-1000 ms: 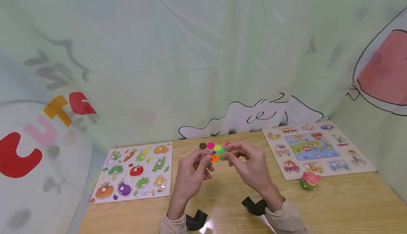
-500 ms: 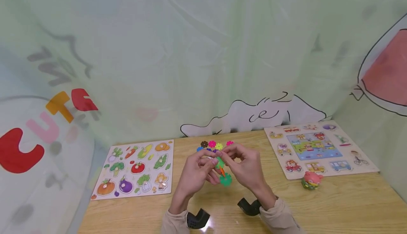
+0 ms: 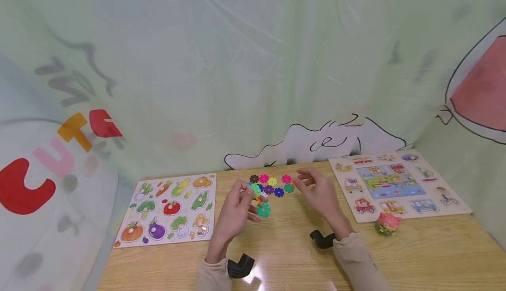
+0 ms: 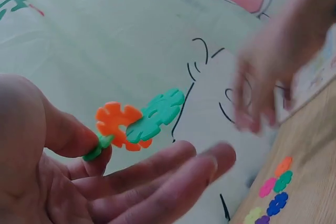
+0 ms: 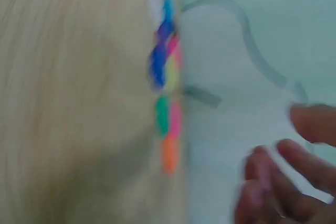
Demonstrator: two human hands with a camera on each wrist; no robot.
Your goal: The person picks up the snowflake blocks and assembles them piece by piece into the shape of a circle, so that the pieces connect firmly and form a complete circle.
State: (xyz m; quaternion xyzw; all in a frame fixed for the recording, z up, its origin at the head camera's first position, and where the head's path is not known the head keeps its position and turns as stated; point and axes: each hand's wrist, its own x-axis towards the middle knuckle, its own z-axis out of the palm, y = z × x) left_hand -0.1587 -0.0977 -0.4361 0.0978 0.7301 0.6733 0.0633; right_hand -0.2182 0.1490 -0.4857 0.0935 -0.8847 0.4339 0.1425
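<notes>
My left hand (image 3: 234, 214) pinches a short chain of flower-shaped plastic discs between thumb and forefinger, its other fingers held out loosely. In the left wrist view the pinched end is a light green disc (image 4: 100, 148); an orange disc (image 4: 107, 121) slots into it, and a teal green disc (image 4: 163, 116) forms the far end. Off to the right, my right hand (image 3: 322, 199) has loosely bent fingers and holds nothing. Its fingertips overlap a loose orange disc (image 3: 294, 184) in the head view, while the right wrist view is blurred.
Several loose discs in pink, yellow, purple and blue (image 3: 279, 192) lie in a cluster near the table's back edge. A vegetable puzzle board (image 3: 213, 234) lies left, a vehicle puzzle board (image 3: 344, 203) right. By the latter sits a pink-and-green toy figure (image 3: 387, 224). A printed curtain (image 3: 253, 84) hangs behind.
Both hands were together on the disc chain. My right hand has let go and moved right to the loose discs; my left has shifted slightly left, still holding the chain.
</notes>
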